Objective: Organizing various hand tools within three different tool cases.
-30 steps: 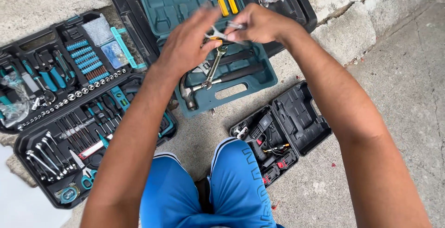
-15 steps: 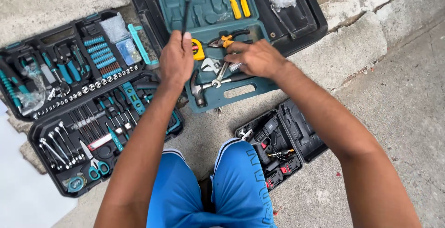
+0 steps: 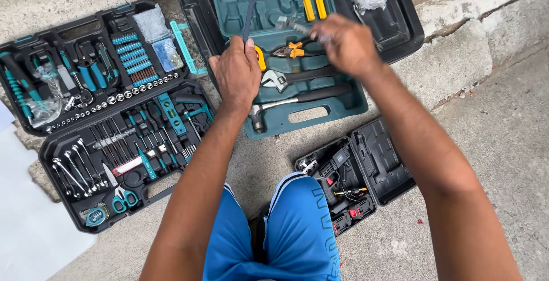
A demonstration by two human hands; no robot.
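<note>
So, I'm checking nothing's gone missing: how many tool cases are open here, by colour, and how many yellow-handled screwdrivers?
Black cases: 2
Teal-lined case: 1
Yellow-handled screwdrivers: 2
Total: 5

A black tool case [image 3: 43, 161] with wrenches [image 3: 71, 172] and scissors [image 3: 121, 200] lies well left of the fingers; a drill case [image 3: 389, 169] sits below them.
</note>
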